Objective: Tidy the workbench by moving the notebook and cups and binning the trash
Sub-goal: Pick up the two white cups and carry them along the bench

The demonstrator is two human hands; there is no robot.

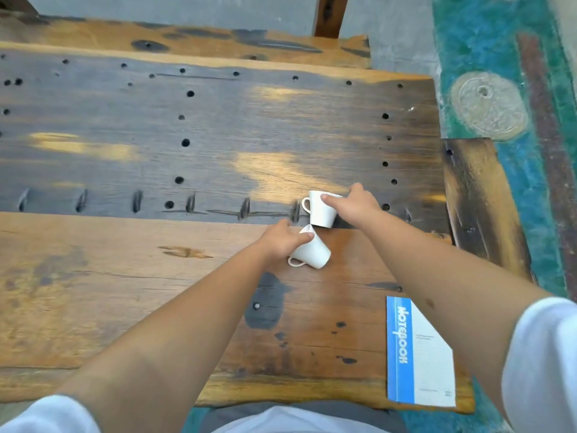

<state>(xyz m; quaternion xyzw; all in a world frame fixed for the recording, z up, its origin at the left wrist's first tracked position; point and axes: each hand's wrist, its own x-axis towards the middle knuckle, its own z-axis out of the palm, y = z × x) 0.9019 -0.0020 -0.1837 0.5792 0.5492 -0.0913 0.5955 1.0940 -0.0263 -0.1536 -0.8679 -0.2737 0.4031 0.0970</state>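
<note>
Two white handled cups are held over the right half of the wooden workbench (156, 276). My right hand (356, 204) grips the farther cup (321, 210) by its rim; it stands upright with its handle to the left. My left hand (282, 239) holds the nearer cup (312, 253), which is tilted with its handle low at the left. The two cups almost touch. A blue and white notebook (418, 354) lies flat at the bench's near right corner, partly under my right forearm.
The bench top has many drilled holes and dark slots across its far half. A lower wooden plank (480, 201) sticks out past the right edge. A teal painted floor (499, 42) runs along the right, with a round pale disc (488, 104) on it.
</note>
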